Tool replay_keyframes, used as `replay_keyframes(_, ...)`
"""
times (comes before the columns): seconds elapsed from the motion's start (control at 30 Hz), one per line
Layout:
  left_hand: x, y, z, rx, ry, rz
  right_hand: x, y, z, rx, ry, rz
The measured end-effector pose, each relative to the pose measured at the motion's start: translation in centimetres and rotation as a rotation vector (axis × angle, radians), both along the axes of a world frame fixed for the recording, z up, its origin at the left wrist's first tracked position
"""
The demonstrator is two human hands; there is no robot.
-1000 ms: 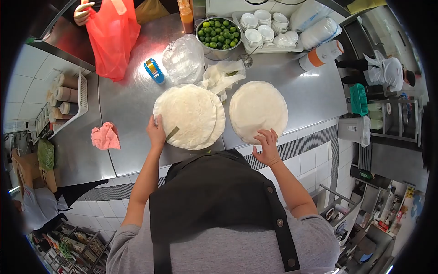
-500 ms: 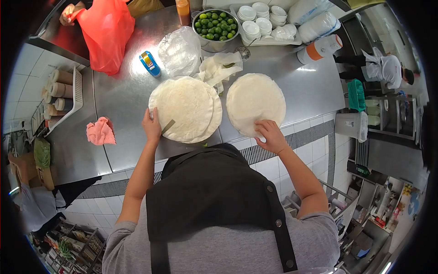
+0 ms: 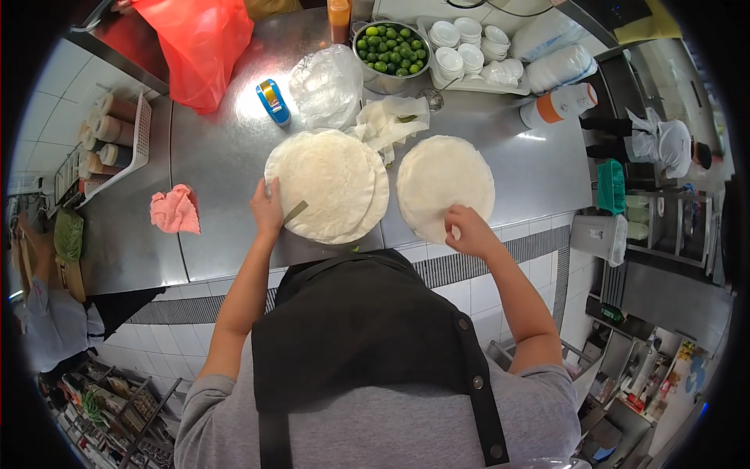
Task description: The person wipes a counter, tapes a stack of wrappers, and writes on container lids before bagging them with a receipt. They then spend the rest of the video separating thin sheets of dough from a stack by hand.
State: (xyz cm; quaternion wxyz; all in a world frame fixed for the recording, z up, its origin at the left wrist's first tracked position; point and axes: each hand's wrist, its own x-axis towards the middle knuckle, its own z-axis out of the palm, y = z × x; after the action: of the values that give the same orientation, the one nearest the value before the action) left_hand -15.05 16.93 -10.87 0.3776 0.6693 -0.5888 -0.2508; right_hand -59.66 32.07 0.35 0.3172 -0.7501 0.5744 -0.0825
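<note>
Steel desk (image 3: pixel 223 176): left flatbread stack (image 3: pixel 324 184), right flatbread stack (image 3: pixel 445 184) side by side near you, likely for easy reach. Your left hand (image 3: pixel 267 209), loosely curved, touches former's left edge, perhaps steadying; your right hand (image 3: pixel 470 233) curls at latter's near edge, cannot tell if gripping.

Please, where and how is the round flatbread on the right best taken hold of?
Probably pinch the flatbread by its near rim, coming from the person's side: it lies flat, and that rim is close to the table's front edge, beside the right hand.
</note>
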Motion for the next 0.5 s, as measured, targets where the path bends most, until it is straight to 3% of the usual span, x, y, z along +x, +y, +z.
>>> replay_keyframes(0.07, 0.0, 0.0, -0.2, -0.074, 0.001, 0.009, 0.1, -2.0, -0.4, -0.003, -0.020, -0.063)
replay_keyframes(0.13, -0.3, 0.2, 1.1, 0.000, 0.041, -0.011, 1.2, -4.9, -0.2, -0.153, -0.077, -0.304)
replay_keyframes(0.17, -0.3, 0.2, 1.3, -0.001, 0.041, -0.012, 1.5, -6.3, -0.5, -0.154, -0.077, -0.304)
replay_keyframes(0.23, -0.1, 0.1, 1.4, 0.092, -0.021, -0.011, 1.8, -9.0, -1.0, -0.475, 0.068, -0.301)
replay_keyframes(0.5, -0.1, 0.1, 0.2, -0.064, 0.013, 0.022, 0.4, -12.4, -2.6, -0.446, 0.177, -0.165)
